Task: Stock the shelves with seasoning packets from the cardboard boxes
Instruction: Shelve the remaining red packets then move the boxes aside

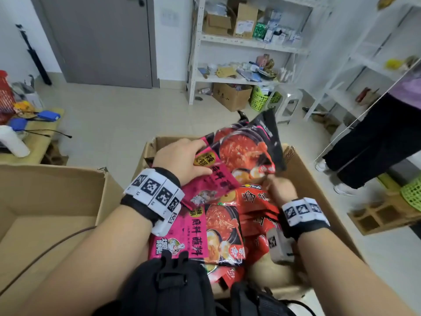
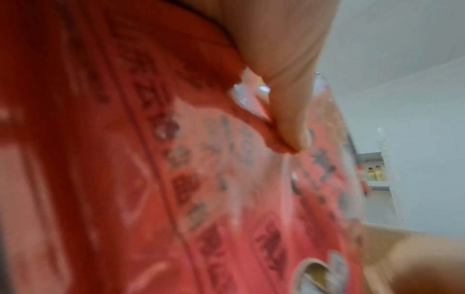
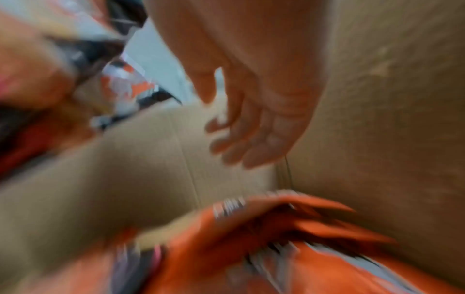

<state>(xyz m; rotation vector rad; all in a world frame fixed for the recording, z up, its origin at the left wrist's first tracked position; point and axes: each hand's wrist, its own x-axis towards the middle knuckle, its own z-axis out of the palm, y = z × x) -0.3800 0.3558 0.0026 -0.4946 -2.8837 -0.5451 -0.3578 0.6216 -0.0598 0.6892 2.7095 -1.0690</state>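
Packets in the open box; left hand holds one, right hand reaches for the red ones.

Cardboard box (image 1: 319,185) holds the seasoning packets. Left hand (image 1: 180,159) grips the raised pink-and-black packet (image 1: 241,151) at its near-left edge, long axis tilting up and away to the right. Right hand (image 1: 281,190), fingers (image 3: 251,143) loosely spread and holding nothing, hangs just beside the red packets (image 1: 255,201), nearer to them than the left.

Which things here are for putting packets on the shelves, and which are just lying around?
For the job:
- left hand holding a pink and black seasoning packet
- right hand over the red packets
- open cardboard box
- white shelves

Just lying around:
- green basket
- white stool
- blue pouch
- empty cardboard box
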